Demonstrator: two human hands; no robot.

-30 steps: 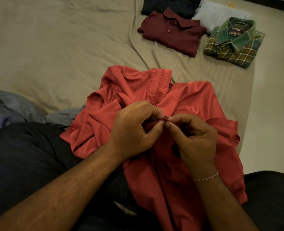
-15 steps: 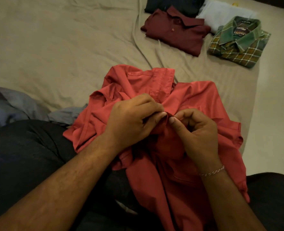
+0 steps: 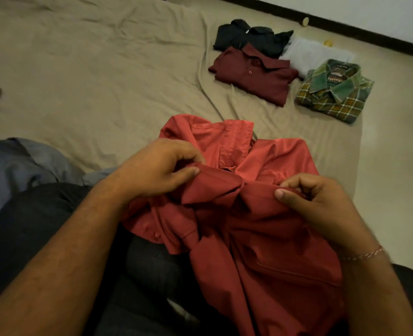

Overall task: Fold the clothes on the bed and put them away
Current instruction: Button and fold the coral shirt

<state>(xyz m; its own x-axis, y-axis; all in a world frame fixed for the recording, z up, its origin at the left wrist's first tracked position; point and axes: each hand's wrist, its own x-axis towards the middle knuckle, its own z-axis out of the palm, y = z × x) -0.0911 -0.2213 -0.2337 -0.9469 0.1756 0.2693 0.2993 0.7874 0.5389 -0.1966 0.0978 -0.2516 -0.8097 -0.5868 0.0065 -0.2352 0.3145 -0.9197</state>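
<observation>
A: Where's the red shirt (image 3: 261,229)?
B: Centre and lower frame, crumpled over the person's lap and the bed (image 3: 91,81).
A: The hands?
B: Left hand (image 3: 157,170) pinches the collar's left side; right hand (image 3: 314,202) pinches its right.
A: Further out?
B: Upper right lie a folded maroon polo (image 3: 251,76), black shirt (image 3: 249,37), white garment (image 3: 312,54) and green plaid shirt (image 3: 334,93)

Bed (image 3: 91,76): red shirt (image 3: 280,161), folded shirts (image 3: 251,73) (four).

Matt red cloth shirt (image 3: 268,238), creased beige cloth sheet (image 3: 91,81)
</observation>
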